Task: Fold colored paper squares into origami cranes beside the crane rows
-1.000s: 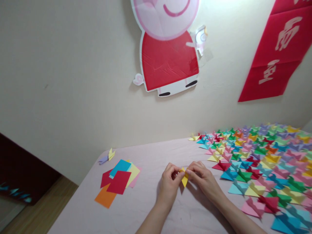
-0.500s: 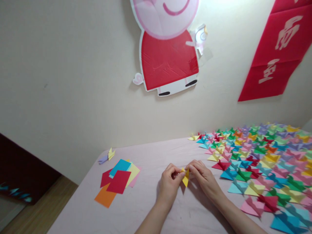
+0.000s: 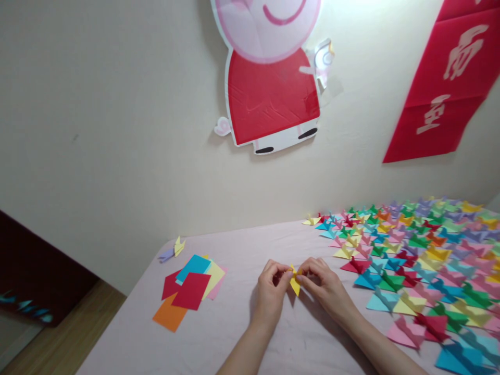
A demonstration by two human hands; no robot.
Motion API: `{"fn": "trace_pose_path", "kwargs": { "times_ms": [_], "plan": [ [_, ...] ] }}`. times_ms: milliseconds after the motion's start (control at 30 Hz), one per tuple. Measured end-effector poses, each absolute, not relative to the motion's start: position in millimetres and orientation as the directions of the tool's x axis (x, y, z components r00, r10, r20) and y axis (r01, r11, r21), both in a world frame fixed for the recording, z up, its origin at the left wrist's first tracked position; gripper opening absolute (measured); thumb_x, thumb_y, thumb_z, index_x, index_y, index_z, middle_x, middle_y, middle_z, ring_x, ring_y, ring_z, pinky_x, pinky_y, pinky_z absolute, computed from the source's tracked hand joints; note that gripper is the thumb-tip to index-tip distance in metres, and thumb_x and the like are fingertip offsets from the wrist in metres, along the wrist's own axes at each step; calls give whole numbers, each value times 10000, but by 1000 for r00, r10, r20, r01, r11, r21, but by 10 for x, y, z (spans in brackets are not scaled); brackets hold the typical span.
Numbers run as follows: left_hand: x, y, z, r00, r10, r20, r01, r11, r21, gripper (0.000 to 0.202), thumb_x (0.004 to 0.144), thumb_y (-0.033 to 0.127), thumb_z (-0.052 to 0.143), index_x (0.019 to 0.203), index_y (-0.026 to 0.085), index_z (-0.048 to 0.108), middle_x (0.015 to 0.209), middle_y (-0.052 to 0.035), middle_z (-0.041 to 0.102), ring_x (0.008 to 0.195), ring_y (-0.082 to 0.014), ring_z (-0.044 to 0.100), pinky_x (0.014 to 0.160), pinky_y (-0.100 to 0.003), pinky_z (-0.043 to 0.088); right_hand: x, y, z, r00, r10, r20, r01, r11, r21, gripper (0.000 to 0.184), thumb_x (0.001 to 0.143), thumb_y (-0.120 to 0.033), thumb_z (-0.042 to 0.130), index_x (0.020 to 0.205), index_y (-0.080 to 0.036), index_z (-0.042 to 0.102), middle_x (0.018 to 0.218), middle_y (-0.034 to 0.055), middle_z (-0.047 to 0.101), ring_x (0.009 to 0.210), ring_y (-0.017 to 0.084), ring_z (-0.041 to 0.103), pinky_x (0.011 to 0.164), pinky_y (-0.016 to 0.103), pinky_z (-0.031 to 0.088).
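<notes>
A small yellow folded paper piece (image 3: 295, 282) is pinched between both my hands above the pale pink table (image 3: 234, 333). My left hand (image 3: 271, 294) grips its left side with curled fingers. My right hand (image 3: 324, 284) holds its right side, fingertips pressed together on the fold. Only the lower point and a top corner of the paper show between my fingers.
A loose stack of coloured paper squares (image 3: 191, 291) lies to the left, with a purple-and-yellow folded piece (image 3: 174, 250) beyond it. Several rows of finished folded paper figures (image 3: 414, 265) cover the table's right side. A cartoon cut-out (image 3: 273, 78) and red banner (image 3: 441, 88) hang on the wall.
My hands have stayed in place; my fingers shifted slightly on the yellow paper. The view tilted a little.
</notes>
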State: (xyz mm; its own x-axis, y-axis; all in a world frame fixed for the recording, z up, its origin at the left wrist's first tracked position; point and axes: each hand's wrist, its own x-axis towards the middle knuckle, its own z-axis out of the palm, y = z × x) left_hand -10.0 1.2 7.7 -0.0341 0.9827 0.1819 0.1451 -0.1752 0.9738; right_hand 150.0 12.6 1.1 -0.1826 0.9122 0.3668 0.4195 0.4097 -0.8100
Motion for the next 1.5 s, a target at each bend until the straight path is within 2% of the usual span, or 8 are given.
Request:
{"fn": "trace_pose_path", "kwargs": {
  "times_ms": [333, 533, 733, 933, 1133, 1200, 1333, 1500],
  "plan": [
    [-125, 20, 80, -39, 967, 251, 152, -242, 958, 159, 830, 271, 625, 697, 183, 626, 757, 0, 562, 741, -160, 537, 685, -253, 405, 1494, 120, 11, -193, 922, 337, 413, 387, -824, 211, 876, -337, 572, 692, -234, 582, 720, 24, 609, 791, 235, 525, 735, 366, 412],
    [-112, 2, 47, -43, 986, 163, 156, -155, 976, 148, 856, 313, 613, 956, 205, 607, 882, -8, 616, 832, -177, 582, 753, -266, 435, 1519, 130, 29, -140, 931, 338, 382, 366, -849, 212, 882, -359, 557, 705, -242, 573, 730, 30, 600, 792, 242, 522, 729, 366, 404],
    [-129, 0, 8, 63, 993, 103, 136, -111, 984, 206, 922, 353, 536, 1078, 221, 570, 900, -14, 661, 849, -184, 621, 788, -279, 448, 1535, 140, 3, -105, 925, 365, 365, 378, -851, 207, 891, -336, 564, 710, -237, 567, 746, 24, 590, 797, 233, 529, 723, 357, 411],
    [-138, 21, 0, 73, 987, 140, 109, -148, 983, 140, 908, 292, 512, 961, 198, 603, 953, -37, 663, 926, -197, 623, 838, -289, 449, 1504, 141, -22, -148, 897, 417, 380, 441, -813, 176, 895, -302, 573, 730, -241, 567, 751, 18, 590, 793, 230, 534, 716, 351, 421],
    [-131, -2, 12, 40, 991, 130, 116, -134, 984, 127, 888, 243, 533, 1004, 211, 573, 945, -23, 669, 899, -185, 632, 807, -279, 453, 1491, 114, -13, -146, 887, 439, 405, 458, -791, 192, 908, -344, 575, 742, -251, 596, 758, 30, 616, 803, 239, 539, 720, 354, 428],
    [-123, -15, 27, 37, 987, 157, 152, -160, 975, 102, 876, 196, 520, 959, 217, 575, 908, -5, 657, 859, -171, 620, 783, -264, 447, 1505, 117, -13, -114, 902, 416, 401, 425, -812, 205, 909, -362, 576, 742, -248, 606, 759, 31, 621, 806, 241, 543, 722, 354, 423],
    [-106, -28, 51, 145, 966, 216, 251, -247, 936, 177, 846, 116, 505, 896, 218, 641, 897, 0, 649, 821, -159, 583, 737, -244, 429, 1539, 146, -22, -62, 926, 371, 354, 368, -859, 204, 898, -384, 585, 760, -243, 638, 787, 32, 641, 820, 242, 552, 735, 355, 424],
    [-100, -13, 16, 191, 945, 266, 264, -310, 913, 167, 845, 114, 547, 834, 216, 679, 925, -18, 664, 897, -178, 581, 745, -251, 429, 1544, 159, -23, -123, 918, 376, 338, 395, -854, 228, 910, -382, 568, 751, -252, 667, 765, 27, 656, 820, 240, 552, 758, 358, 416]
  ]
}}
